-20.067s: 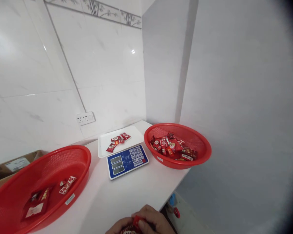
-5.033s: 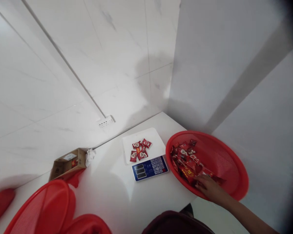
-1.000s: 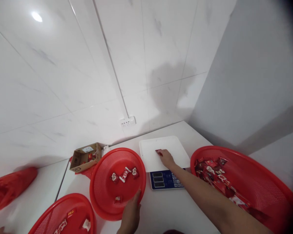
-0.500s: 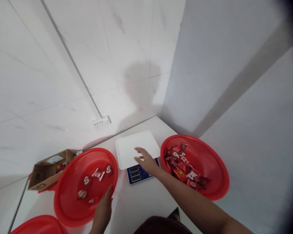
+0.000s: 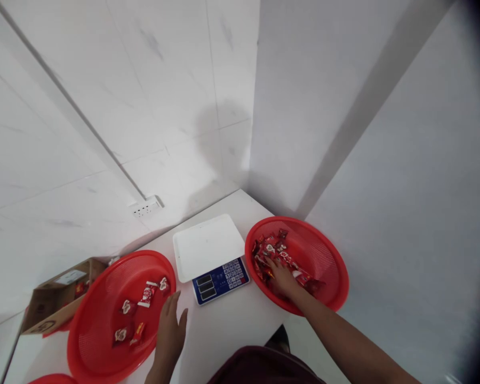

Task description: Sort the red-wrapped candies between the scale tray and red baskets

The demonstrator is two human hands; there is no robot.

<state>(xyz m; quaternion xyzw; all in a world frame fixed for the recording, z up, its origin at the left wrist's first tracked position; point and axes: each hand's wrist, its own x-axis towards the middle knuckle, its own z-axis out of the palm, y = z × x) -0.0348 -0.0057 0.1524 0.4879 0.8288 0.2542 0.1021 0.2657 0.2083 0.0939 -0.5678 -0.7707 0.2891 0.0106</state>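
Note:
Inside the right red plastic basket (image 5: 324,256), my right hand (image 5: 282,277) reaches down onto a heap of red-wrapped sweets (image 5: 270,245). Its visible fingers are stretched out over the wrappers, with the tips partly hidden among them. My left hand (image 5: 171,330) hovers at the right rim of the left red basket (image 5: 92,346), fingers apart and holding nothing. Several red and white wrapped sweets (image 5: 147,294) lie scattered in that basket. Between the two baskets stands a digital scale (image 5: 220,281) with a bare white weighing plate (image 5: 208,245).
A cardboard box (image 5: 52,304) with some red packets inside sits behind the left basket. The rim of another red basket (image 5: 54,379) shows at the bottom left. Walls meet behind the white table (image 5: 220,330), and a socket (image 5: 146,207) is fixed to one.
My right hand has moved from above the scale's plate into the right basket. My left hand has come away from the left basket's rim slightly. The view has shifted to the right.

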